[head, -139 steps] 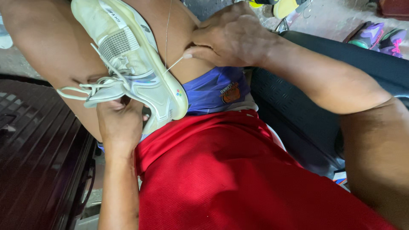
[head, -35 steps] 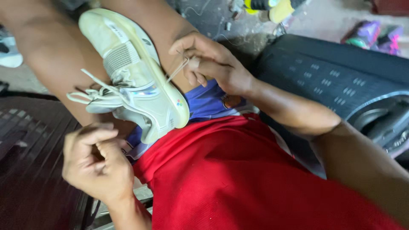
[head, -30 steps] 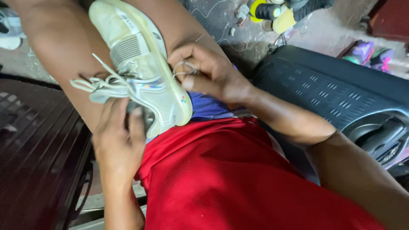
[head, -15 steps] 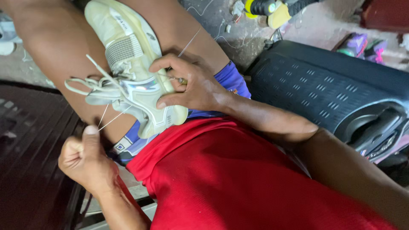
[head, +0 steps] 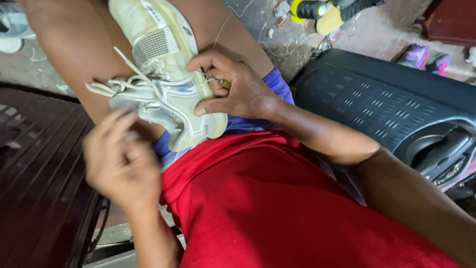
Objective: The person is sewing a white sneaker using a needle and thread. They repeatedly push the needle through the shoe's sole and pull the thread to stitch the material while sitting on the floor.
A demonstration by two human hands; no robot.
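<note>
- Sneaker [head: 168, 89]: cream and pale grey, lay sole-side right across your lap, wedged between your bare thighs, toe pointing away from you, heel end over the blue shorts [head: 277, 87].
- Right hand [head: 233, 89]: your grip was closed on the sneaker's sole edge, thumb low on the side panel, fingers curled over the top of the midsole.
- A small metal tool [head: 223, 83] sat pinched between those fingers, right at the sole seam. Too small to tell what kind.
- Thin thread [head: 219, 32] ran up from the right hand over your thigh.
- Left hand [head: 121, 161]: motion-blurred, fingers partly curled, just below the sneaker's heel end. Couldn't tell whether that grip had hold of anything or touched the shoe.
- White laces [head: 116, 87]: loose, looped out to the left of the sneaker, over your left thigh.
- Red shirt [head: 277, 208] filled the lower frame.
- Black ribbed plastic case [head: 386, 99] lay just right of your right forearm.
- Dark slatted surface [head: 34, 168] to your left.
- Floor beyond: yellow-and-black tool [head: 312, 10] at top, purple-and-pink shoe [head: 421, 57] at far right, white shoe [head: 12, 30] at top left.
</note>
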